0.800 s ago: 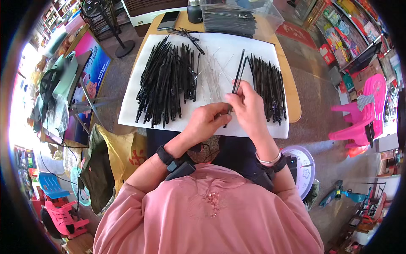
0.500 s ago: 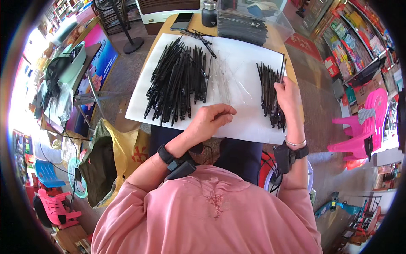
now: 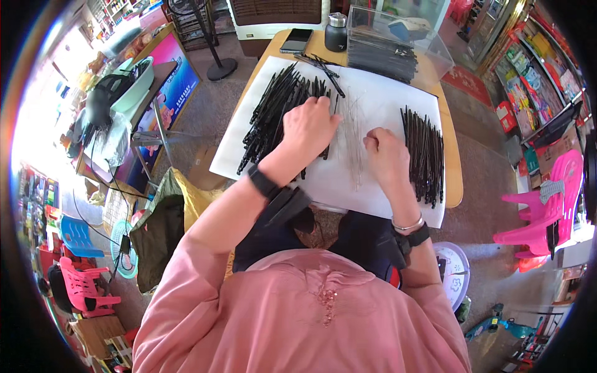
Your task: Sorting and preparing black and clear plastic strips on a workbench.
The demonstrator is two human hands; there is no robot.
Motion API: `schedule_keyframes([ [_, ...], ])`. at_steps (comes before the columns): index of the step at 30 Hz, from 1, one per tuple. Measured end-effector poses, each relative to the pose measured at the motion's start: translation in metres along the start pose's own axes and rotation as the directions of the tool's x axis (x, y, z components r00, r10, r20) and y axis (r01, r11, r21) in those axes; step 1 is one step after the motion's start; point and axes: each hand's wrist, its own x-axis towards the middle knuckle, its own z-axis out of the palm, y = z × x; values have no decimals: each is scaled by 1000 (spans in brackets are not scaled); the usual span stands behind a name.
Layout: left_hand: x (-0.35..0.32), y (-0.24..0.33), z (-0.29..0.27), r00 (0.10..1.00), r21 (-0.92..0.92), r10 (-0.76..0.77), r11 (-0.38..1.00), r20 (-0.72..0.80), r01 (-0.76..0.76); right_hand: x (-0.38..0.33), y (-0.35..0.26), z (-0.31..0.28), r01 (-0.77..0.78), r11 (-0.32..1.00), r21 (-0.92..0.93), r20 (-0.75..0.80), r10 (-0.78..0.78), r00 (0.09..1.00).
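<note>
A large pile of thin black sticks [image 3: 268, 118] lies on the left of a white sheet, their kind not clear. My left hand [image 3: 308, 127] is over this pile's right side, fingers curled down among the stick ends; whatever they hold is hidden. Thin clear strands [image 3: 353, 146] lie along the middle of the sheet. Just right of these is my right hand [image 3: 388, 158], its fingers bent and closed, and I cannot make out anything in them. A smaller, neater bundle of black sticks [image 3: 424, 158] lies on the right, beside my right hand and apart from it.
The white sheet [image 3: 249, 165] covers most of a wooden table [image 3: 456, 180]. Along its far side are a phone [image 3: 296, 41], a black bottle [image 3: 336, 34] and a clear bin [image 3: 429, 56] with more dark sticks. A gold bag [image 3: 202, 198] stands left of my knees.
My right hand has left the right bundle and moved left toward the clear strands. My left hand has moved forward onto the large pile. The whole view has shifted slightly.
</note>
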Motion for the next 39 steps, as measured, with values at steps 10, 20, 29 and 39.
schedule_keyframes([
  [10, 16, -22, 29, 998, 18, -27, 1000, 49, 26, -12, 18, 23, 28, 993, 113, -94, -17, 995],
  [20, 31, -30, 26, 975, 94, -31, 996, 222, 10, -19, 24, 20, 94, 971, 218, -124, -68, 990],
  [29, 23, -19, 16, 956, 224, -63, 975, 286, -3, -21, 25, 17, 134, 952, 275, -121, -104, 987],
  [39, -10, -29, -37, 864, -644, -283, 579, 418, 501, -20, 25, 18, 176, 937, 303, -147, -137, 980],
])
